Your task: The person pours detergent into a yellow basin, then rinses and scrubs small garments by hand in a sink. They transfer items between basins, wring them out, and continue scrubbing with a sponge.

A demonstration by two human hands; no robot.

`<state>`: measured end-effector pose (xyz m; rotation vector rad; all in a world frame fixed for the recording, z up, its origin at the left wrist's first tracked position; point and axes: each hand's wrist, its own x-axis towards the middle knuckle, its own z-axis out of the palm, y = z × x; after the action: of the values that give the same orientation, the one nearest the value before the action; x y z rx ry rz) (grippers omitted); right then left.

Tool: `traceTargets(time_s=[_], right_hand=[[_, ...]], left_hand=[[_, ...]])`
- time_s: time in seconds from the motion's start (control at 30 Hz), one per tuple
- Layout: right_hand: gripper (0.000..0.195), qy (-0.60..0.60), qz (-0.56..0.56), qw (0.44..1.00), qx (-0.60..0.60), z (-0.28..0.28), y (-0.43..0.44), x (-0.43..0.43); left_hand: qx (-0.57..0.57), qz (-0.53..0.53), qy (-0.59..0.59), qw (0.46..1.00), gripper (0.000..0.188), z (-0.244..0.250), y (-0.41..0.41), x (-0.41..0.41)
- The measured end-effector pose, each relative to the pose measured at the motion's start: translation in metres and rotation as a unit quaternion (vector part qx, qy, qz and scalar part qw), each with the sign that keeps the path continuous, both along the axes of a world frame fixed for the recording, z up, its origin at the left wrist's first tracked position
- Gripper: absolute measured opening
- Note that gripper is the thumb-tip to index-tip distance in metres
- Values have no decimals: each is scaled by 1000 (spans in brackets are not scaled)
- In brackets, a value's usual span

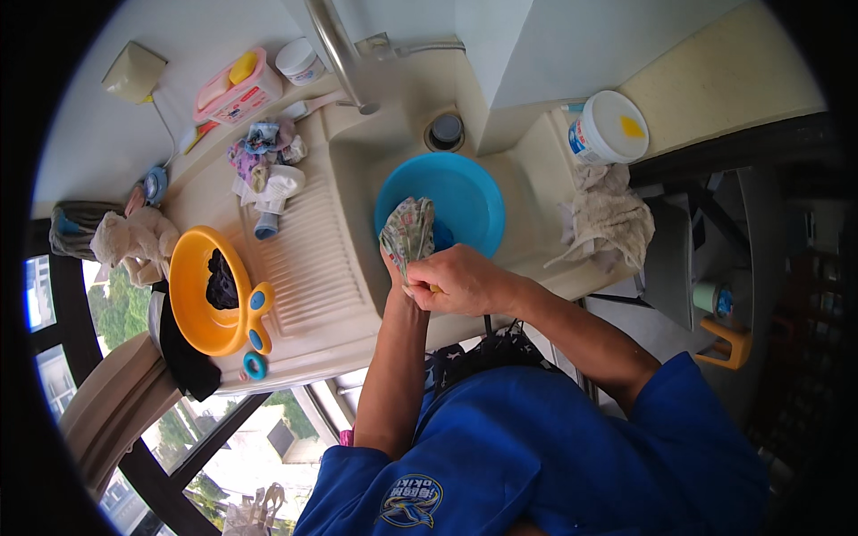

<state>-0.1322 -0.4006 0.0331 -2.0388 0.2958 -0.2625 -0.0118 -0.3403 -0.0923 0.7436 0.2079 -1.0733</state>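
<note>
A patterned cloth item (407, 228), pale with small red and green marks, is drawn over my left hand (390, 266) like a sleeve. The fingers inside it are hidden. With bent fingers, my right hand (461, 278) grips the lower edge of the cloth by the left wrist. A bit of something yellow (436, 289) shows under the right hand; I cannot tell what it is. Both hands are over the near left rim of a light blue basin (472, 184) in the sink. Darker blue material (443, 236) shows in the basin, partly hidden by the hands.
On the ribbed drainboard (322, 248), left, are a small clothes pile (268, 144) and an orange basin (184, 301) holding dark cloth (222, 281). The faucet (338, 50) overhangs the sink. A white tub (613, 127) and beige cloth (610, 214) sit right.
</note>
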Motion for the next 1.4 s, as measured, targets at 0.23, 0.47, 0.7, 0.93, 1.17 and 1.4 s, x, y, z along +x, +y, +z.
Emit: traceTargets(time_s=[0.23,0.47,0.7,0.93,1.17,1.4], right_hand=[[22,-39,-42,996,-70,0,4,0],[19,-49,-75,992,-89,-2,39,12],[14,-68,-62,994,-60,-8,54,12],[17,-26,-39,998,-43,-9,47,11],[26,-20,-280,958,55,27,-5,4],[33,-57,-264,936,-228,-12,-52,61]], left_hand=[[90,-80,-112,986,34,8,7,12],[24,-125,-313,941,29,-40,22,19],[37,-217,-687,692,31,20,7,18],[-81,-265,-93,956,63,3,26,19],[-109,-157,-89,978,47,68,15,17],[17,-228,-560,796,56,73,18,-8]])
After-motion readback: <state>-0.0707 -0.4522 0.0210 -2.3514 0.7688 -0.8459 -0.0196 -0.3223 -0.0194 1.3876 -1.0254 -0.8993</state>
